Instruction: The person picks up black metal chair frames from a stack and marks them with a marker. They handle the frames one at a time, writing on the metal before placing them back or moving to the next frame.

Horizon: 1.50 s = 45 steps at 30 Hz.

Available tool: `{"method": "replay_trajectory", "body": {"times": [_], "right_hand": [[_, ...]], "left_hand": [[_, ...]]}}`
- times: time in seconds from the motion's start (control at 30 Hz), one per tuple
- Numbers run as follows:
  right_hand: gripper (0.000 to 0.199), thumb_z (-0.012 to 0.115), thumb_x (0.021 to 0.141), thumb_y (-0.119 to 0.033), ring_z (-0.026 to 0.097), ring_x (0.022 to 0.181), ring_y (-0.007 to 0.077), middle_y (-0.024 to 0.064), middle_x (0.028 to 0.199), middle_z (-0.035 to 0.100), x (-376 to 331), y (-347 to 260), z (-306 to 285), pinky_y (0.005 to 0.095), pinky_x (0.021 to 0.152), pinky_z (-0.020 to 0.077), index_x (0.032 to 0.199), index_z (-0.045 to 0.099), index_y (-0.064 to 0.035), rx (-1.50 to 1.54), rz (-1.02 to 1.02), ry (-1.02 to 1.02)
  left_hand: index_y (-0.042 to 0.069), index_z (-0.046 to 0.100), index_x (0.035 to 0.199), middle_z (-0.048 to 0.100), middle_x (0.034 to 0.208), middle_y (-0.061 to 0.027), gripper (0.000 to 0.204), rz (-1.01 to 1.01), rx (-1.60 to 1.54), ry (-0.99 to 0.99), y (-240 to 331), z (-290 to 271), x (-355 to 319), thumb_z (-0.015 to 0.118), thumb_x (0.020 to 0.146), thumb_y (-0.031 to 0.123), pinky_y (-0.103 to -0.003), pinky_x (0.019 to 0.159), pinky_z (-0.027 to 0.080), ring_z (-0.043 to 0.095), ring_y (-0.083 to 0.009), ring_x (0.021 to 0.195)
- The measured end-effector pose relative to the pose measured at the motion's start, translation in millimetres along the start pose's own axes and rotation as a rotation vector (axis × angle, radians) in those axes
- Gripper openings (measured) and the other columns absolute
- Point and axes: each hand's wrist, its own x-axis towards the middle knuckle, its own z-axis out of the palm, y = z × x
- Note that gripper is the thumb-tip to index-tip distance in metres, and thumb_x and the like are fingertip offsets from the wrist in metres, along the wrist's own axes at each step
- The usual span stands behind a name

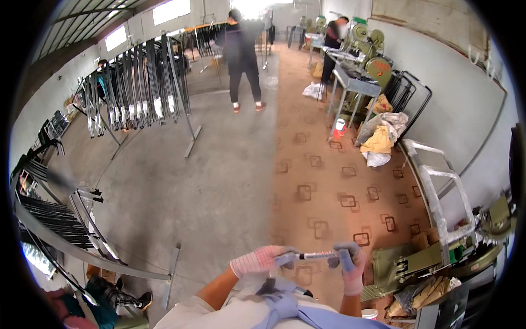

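A pen-shaped white-and-black marker pen (316,255) is held level in front of the person's body, above the patterned floor (350,225), with the gloved left hand (267,260) at 1 end and the gloved right hand (352,266) at the other. The left grip closes around the dark end; the right grip pinches the far end between thumb and fingers. As far as can be judged, picking up and steadying the pen is done; it touches no workpiece, and any use of it remains undone. Whether its cap is seated or off is too small to tell, so what else is left cannot be judged. Among the containers, a small white-and-red bucket (339,129) stands on the floor by the leg of a grey tabletop (356,82), its contents not discernible. Near it slump a tan sack (378,141) and paler crumpled sacks (394,122), bulging, with whatever they hold hidden. A white bag (313,90) lies farther back, also unreadable inside. Close to the right forearm, a white tub (370,313) shows only partly, and a cardboard box (423,239) sits beside green machinery (402,266); neither reveals its contents.
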Motion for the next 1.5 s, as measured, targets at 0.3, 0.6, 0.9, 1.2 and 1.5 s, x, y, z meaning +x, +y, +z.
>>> {"method": "replay_trajectory", "body": {"times": [0.3, 0.6, 0.9, 1.2, 1.5], "right_hand": [[0.02, 0.059, 0.079, -0.007, 0.048, 0.058, 0.0062, 0.0021, 0.071, 0.06, 258.2, 16.9, 142.3, 0.0203, 0.054, 0.0407, 0.098, 0.058, -0.0013, -0.068, -0.025, -0.792], [0.021, 0.063, 0.067, -0.004, 0.059, 0.073, 0.0186, 0.007, 0.086, 0.061, 482.9, 68.1, 309.5, 0.0282, 0.059, 0.0456, 0.087, 0.062, -0.0111, -0.124, 0.015, -0.994], [0.017, 0.055, 0.082, -0.016, 0.05, 0.049, 0.0066, 0.0052, 0.063, 0.057, 666.6, 128.8, 376.3, 0.0205, 0.039, 0.0341, 0.072, 0.056, -0.0028, 0.227, 0.312, -0.348], [0.018, 0.057, 0.082, -0.019, 0.046, 0.041, 0.0067, 0.005, 0.06, 0.057, 924.9, 207.3, 447.7, 0.0196, 0.034, 0.0307, 0.075, 0.057, -0.0029, 0.323, 0.238, -0.218], [0.019, 0.06, 0.081, -0.021, 0.049, 0.05, 0.0052, 0.0003, 0.064, 0.056, 1153.8, 222.0, 590.8, 0.0205, 0.042, 0.0363, 0.086, 0.06, -0.0025, 0.132, 0.28, -0.6]], "left_hand": [[0.001, 0.054, 0.108, 0.057, 0.092, -0.0006, 0.028, 0.088, -0.49, 0.374, 6.6, -193.1, 16.1, 0.051, 0.088, 0.021, -0.023, 0.076, 0.041, 0.05, -0.0084, 0.084], [0.002, 0.052, 0.109, 0.054, 0.088, 0.0001, 0.026, 0.202, -0.263, 0.43, 44.4, -437.5, 81.2, 0.047, 0.09, 0.019, -0.023, 0.074, 0.041, 0.048, -0.0076, 0.081], [0.003, 0.053, 0.103, 0.056, 0.079, -0.0083, 0.021, 0.087, 0.217, 0.29, 91.8, -642.8, 203.4, 0.041, 0.091, 0.015, -0.028, 0.066, 0.044, 0.053, -0.0165, 0.071], [0.003, 0.051, 0.106, 0.055, 0.081, -0.0177, 0.032, 0.114, 0.819, 0.419, 137.1, -886.8, 327.2, 0.052, 0.074, 0.008, -0.038, 0.066, 0.044, 0.054, -0.0346, 0.075], [0.001, 0.054, 0.103, 0.056, 0.078, -0.0125, 0.023, 0.051, 0.455, 0.744, 182.1, -1107.0, 381.3, 0.048, 0.086, 0.015, -0.031, 0.064, 0.044, 0.054, -0.0261, 0.07]]}}
